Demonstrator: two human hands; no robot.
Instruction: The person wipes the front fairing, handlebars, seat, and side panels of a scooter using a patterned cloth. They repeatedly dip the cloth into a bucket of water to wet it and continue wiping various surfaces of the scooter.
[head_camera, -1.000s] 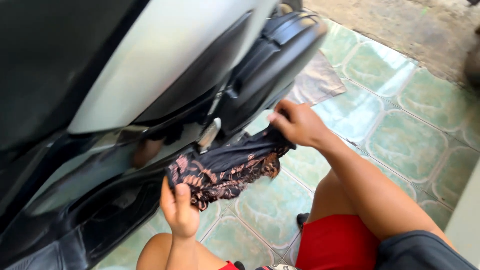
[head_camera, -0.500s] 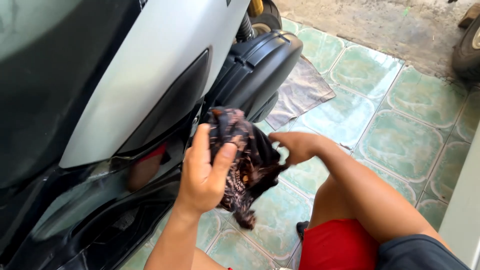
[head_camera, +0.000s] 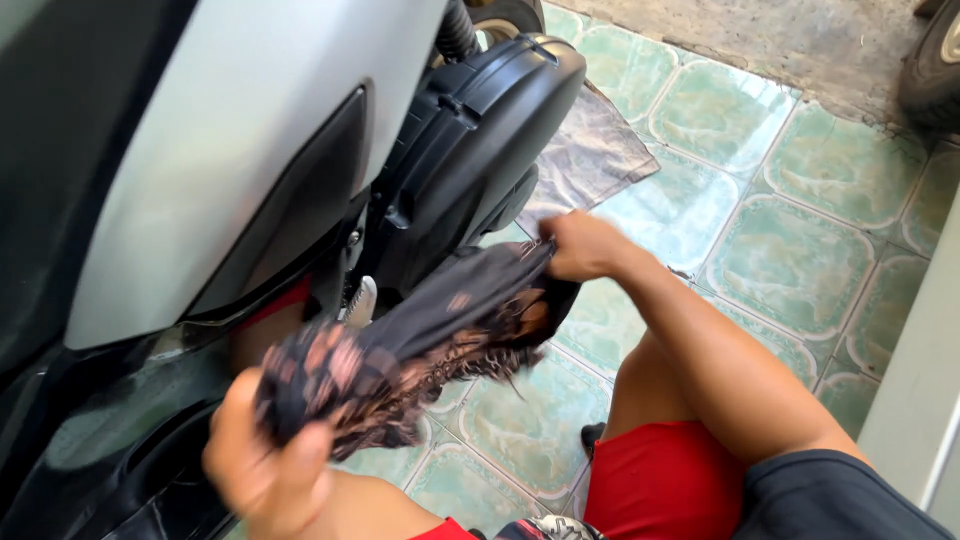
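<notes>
Since a moment ago the left hand (head_camera: 265, 470) has dropped near, stretching the cloth (head_camera: 420, 345) taut from the right hand (head_camera: 580, 245); both grip its ends. The scooter (head_camera: 230, 170) on the left looks not yet wiped.

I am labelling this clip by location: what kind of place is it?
Probably a tiled porch or parking spot outside a home. A scooter stands on green floor tiles that meet rough concrete, and both hands stretch a patterned dark cloth beside it.
</notes>
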